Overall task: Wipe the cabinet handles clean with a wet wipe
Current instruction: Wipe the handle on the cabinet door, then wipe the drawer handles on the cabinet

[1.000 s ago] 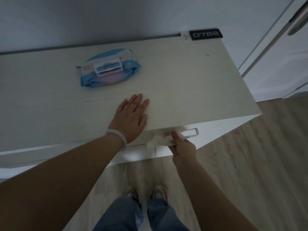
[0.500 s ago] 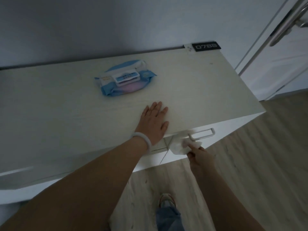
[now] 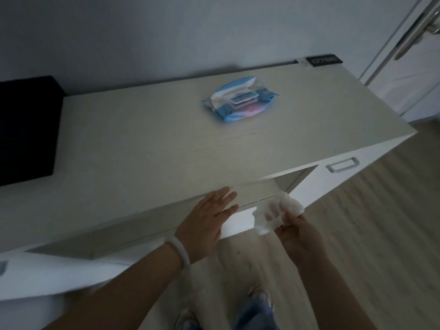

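White wipe (image 3: 277,214) has come off the right-hand handle (image 3: 342,164); that handle now sits bare, well to the right. She's stepped left along the cabinet (image 3: 166,144). Right hand (image 3: 298,234) grasps the wipe in front of the cabinet; left hand (image 3: 206,222) lies flat, fingers straight, on the top edge. Likely moving to another handle.

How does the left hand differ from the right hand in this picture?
The left hand lies flat, fingers straight, on the cabinet top; the right hand is below the edge, holding the wet wipe. The left wrist wears a pale bracelet; the right wrist is bare. Both forearms are bare.
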